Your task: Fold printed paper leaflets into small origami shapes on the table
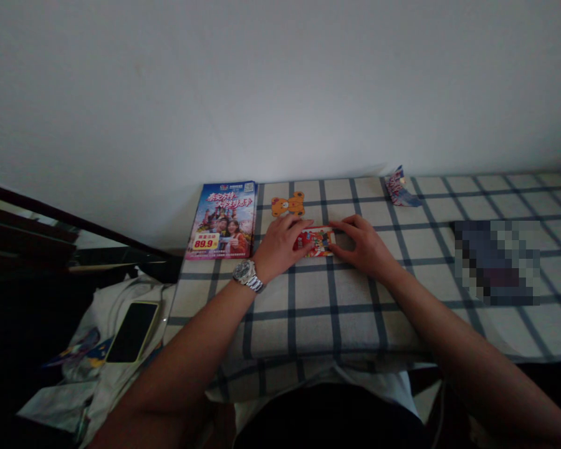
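Note:
A small red-and-white printed packet (321,241) with colourful cartoon figures lies flat on the checked tablecloth (308,327). My left hand (280,244) grips its left end, thumb along the near edge and fingers along the far one, covering part of the print. At the right end, my right hand (363,244) holds the packet between thumb and fingertips. A silver watch (247,274) is on my left wrist. Just beyond my left hand lies a flat brown teddy-bear cutout (288,204).
A stack of printed flyers (224,219) lies left of my hands. Crumpled printed paper (401,189) rests near the wall (280,93). A dark, blurred-out item (495,262) lies at the right. Below the table's left edge, a phone (133,332) sits on white bags (107,305).

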